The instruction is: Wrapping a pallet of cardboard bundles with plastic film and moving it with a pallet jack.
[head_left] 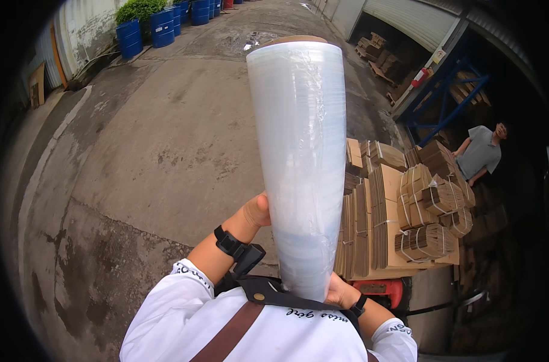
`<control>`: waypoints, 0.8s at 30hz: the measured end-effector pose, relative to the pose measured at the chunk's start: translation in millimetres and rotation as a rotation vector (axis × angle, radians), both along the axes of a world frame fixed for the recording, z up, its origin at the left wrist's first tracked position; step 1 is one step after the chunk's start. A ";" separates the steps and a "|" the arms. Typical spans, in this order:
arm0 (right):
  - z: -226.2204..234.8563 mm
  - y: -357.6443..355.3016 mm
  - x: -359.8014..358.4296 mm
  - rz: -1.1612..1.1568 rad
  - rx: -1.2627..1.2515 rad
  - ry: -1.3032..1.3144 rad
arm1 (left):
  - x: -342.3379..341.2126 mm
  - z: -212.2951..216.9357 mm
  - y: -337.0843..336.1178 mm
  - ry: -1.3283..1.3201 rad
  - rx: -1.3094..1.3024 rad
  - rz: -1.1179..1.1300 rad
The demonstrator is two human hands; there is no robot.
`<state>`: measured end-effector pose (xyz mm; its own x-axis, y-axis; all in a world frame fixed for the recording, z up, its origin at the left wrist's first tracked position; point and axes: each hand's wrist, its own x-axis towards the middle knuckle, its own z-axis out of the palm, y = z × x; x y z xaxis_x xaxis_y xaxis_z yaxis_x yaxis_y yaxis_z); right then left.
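A big roll of stretch film (301, 151) stands upright in front of my chest, clear and glossy, with a brown cardboard core showing at its top. My left hand (260, 209) grips its left side about halfway up; the fingers go out of sight behind the film. Lower down, at the right of the roll's bottom end, my right hand (336, 291) supports it, its fingers partly hidden. The roll leans slightly, its foot close to my body.
Bundles of flat cardboard (386, 217) are stacked on the right, above a red pallet-jack part (395, 294). A person in a grey shirt (481, 151) stands behind them. Blue drums (163, 29) line the far left wall. Concrete ground (148, 163) spreads ahead.
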<state>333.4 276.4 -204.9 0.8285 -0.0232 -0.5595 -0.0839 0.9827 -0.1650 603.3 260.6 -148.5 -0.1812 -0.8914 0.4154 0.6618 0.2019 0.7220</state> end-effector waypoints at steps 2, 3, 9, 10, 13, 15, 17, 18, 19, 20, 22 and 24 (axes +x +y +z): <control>6.4 -5.8 -1.2 0.113 -0.304 0.288 | 1.4 -23.8 -6.7 0.129 0.071 -0.065; 12.4 -4.6 -4.5 0.233 -0.587 0.582 | 1.5 -27.4 -5.7 0.132 0.071 -0.074; 172.0 -100.2 51.9 -0.393 -2.098 0.410 | -0.3 -42.4 -12.6 0.209 0.201 -0.019; 206.1 -97.2 89.7 -0.371 -2.105 0.325 | 3.7 -39.0 -4.8 0.232 0.194 -0.017; 244.3 -114.4 163.2 -0.492 -2.387 0.423 | -7.0 -33.4 -8.0 0.237 0.208 -0.036; 242.0 -122.8 175.8 -0.575 -2.463 0.576 | -19.5 -34.0 -10.1 0.237 0.247 -0.038; 231.1 -120.5 184.5 -0.772 -2.382 0.493 | -20.2 -31.2 -3.5 0.253 0.303 -0.001; 226.4 -115.2 191.7 -0.782 -2.369 0.474 | -16.7 -31.0 3.0 0.284 0.312 0.008; 215.4 -112.8 204.8 -0.788 -2.376 0.415 | -9.7 -29.8 10.3 0.280 0.304 0.064; 213.6 -108.7 207.7 -0.816 -2.443 0.442 | -9.9 -29.0 15.0 0.289 0.307 0.076; 213.5 -103.8 208.6 -0.824 -2.443 0.458 | -13.9 -36.3 14.6 0.287 0.307 0.053; 225.9 -84.7 199.9 -0.689 -2.316 0.411 | -16.6 -43.8 13.4 0.320 0.348 0.163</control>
<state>533.3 191.7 21.0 0.3506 -0.6545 0.6698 -0.2633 -0.7553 -0.6002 586.7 273.9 -192.3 0.0595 -0.9932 0.1003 0.8413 0.1040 0.5305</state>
